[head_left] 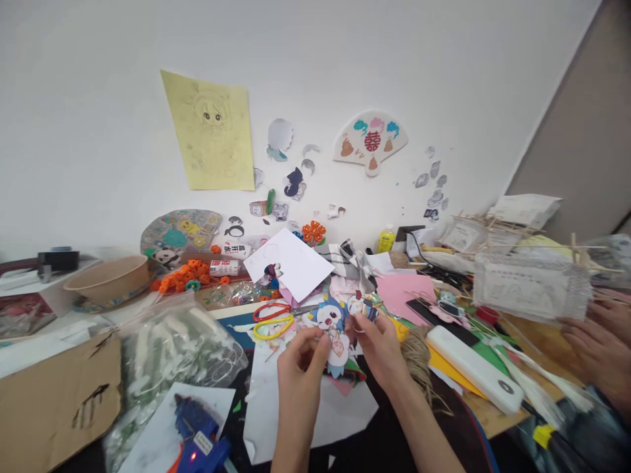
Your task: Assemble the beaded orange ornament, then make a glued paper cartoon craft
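Note:
A blue-and-white cartoon paper cutout point(331, 316) is held up over the middle of the cluttered table. My right hand point(378, 343) pinches its right side between thumb and fingers. At its lower left, the thumb and fingertips of my left hand point(304, 358) are closed at the edge of the cutout. Beneath both hands lies a white sheet of paper point(276, 410). Scissors point(273, 327) with red and yellow handle loops rest just beyond my left hand. A ball of twine point(418, 361) sits beside my right wrist.
A blue glue gun point(202, 443) with a red light lies front left, by a plastic bag point(182, 348) and cardboard point(59, 401). At right are a white oblong device point(476, 368) and another person's hand point(586, 341) near a wrapped frame point(530, 286). A wall stands behind.

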A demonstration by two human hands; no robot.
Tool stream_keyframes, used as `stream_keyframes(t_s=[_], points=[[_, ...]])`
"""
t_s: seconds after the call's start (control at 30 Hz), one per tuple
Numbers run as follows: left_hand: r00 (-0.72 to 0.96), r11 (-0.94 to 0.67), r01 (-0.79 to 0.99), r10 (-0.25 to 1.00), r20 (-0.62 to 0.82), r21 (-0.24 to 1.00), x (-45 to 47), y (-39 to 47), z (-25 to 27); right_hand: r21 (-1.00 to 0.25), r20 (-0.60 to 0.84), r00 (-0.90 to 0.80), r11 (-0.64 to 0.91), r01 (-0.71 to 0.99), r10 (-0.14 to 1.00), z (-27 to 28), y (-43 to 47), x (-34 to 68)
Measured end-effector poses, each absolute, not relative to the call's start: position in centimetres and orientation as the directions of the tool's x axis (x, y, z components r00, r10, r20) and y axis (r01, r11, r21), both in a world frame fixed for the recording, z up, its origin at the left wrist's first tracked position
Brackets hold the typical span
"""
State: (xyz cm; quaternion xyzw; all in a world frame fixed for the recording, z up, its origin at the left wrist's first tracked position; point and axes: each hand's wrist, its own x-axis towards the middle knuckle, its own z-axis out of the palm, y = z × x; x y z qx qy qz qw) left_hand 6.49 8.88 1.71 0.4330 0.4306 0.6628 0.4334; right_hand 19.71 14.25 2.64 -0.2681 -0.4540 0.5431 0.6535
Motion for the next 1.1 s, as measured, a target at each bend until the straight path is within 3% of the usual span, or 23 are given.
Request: stream_keyframes(t_s=[0.3,0.57,0.83,1.1], points=[[-0.370,-0.281,-0.105,0.902,0.225,0.954,6.8,8.8,1.7,-0.858,0.303,0.085,0.310,-0.409,0.949,1.2,14.7,19.9],[-0.369,-0.305,0.110,0.871,0.324,0.946,6.6,8.6,1.8,-0.883,0.390,0.073,0.395,-0.254,0.918,0.5,15.1,20.2],[-0.349,-0.294,0.198,0.870,0.348,0.935,6.8,8.5,1.8,-0.909,0.356,0.129,0.375,-0.180,0.925,1.5,14.6,19.9],[-0.324,-0.279,0.264,0.876,0.357,0.923,6.7,8.5,1.5,-0.873,0.470,0.224,0.487,-0.022,0.853,1.3,14.6,19.8]])
